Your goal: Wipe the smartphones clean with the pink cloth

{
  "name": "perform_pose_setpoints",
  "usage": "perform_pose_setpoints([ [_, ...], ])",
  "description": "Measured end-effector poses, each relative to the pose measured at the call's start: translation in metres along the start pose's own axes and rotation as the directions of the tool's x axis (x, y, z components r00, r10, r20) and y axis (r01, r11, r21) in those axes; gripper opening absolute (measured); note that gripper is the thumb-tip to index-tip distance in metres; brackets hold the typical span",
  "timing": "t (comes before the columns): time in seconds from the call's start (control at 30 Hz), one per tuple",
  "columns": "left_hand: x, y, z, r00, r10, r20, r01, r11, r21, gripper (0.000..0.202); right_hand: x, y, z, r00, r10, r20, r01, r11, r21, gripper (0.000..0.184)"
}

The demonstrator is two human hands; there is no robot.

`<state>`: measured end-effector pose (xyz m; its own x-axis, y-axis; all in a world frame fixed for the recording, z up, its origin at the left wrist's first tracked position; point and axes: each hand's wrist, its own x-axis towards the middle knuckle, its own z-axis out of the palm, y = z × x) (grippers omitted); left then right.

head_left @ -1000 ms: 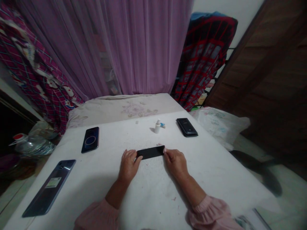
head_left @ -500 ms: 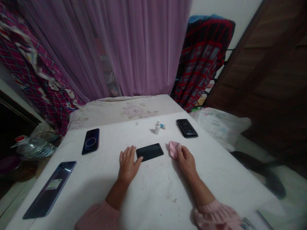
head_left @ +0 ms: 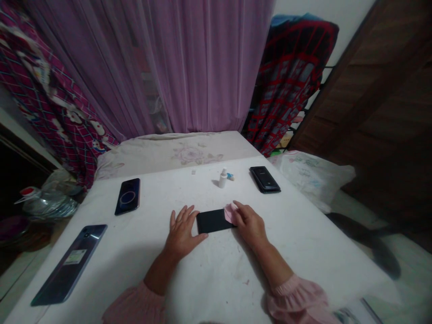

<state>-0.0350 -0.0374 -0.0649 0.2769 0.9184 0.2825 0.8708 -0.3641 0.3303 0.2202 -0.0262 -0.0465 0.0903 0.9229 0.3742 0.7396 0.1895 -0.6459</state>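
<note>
The black phone (head_left: 212, 221) lies flat on the white table (head_left: 209, 279), near the middle of the top, with its long side running left to right. The face turned up is dark, glossy and unlit. Its left end touches the thumb side of the left hand (head_left: 182, 231). The pink cloth (head_left: 230, 212) is a small, crumpled wad. It rests on the phone's right end, covering that far corner, under the fingers of the right hand (head_left: 248, 221).
</note>
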Motion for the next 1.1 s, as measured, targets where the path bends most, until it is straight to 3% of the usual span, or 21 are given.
perform_pose_setpoints([
  [0.13,-0.004,0.000,-0.003,0.998,0.056,0.011,-0.056,0.998,-0.024,0.060,-0.004,-0.006,0.001,0.989,-0.147,0.030,0.149,0.950,-0.273,0.028],
  [0.33,-0.004,0.001,-0.003,0.998,0.067,-0.017,-0.068,0.996,-0.057,0.051,-0.009,-0.020,-0.001,0.954,-0.291,0.066,0.296,0.892,-0.342,0.026],
  [0.5,-0.003,0.010,-0.003,0.998,0.043,-0.042,-0.046,0.996,-0.077,0.052,0.001,-0.021,0.006,0.949,-0.313,0.042,0.298,0.844,-0.446,0.023],
  [0.9,-0.001,0.014,-0.005,1.000,0.022,-0.012,-0.023,0.996,-0.086,0.057,-0.011,-0.074,0.038,0.903,-0.397,0.165,0.429,0.854,-0.295,0.018],
  [1.1,-0.001,0.015,-0.004,1.000,0.006,-0.028,-0.008,0.996,-0.088,0.055,-0.009,-0.063,0.032,0.884,-0.424,0.197,0.466,0.834,-0.295,0.015],
])
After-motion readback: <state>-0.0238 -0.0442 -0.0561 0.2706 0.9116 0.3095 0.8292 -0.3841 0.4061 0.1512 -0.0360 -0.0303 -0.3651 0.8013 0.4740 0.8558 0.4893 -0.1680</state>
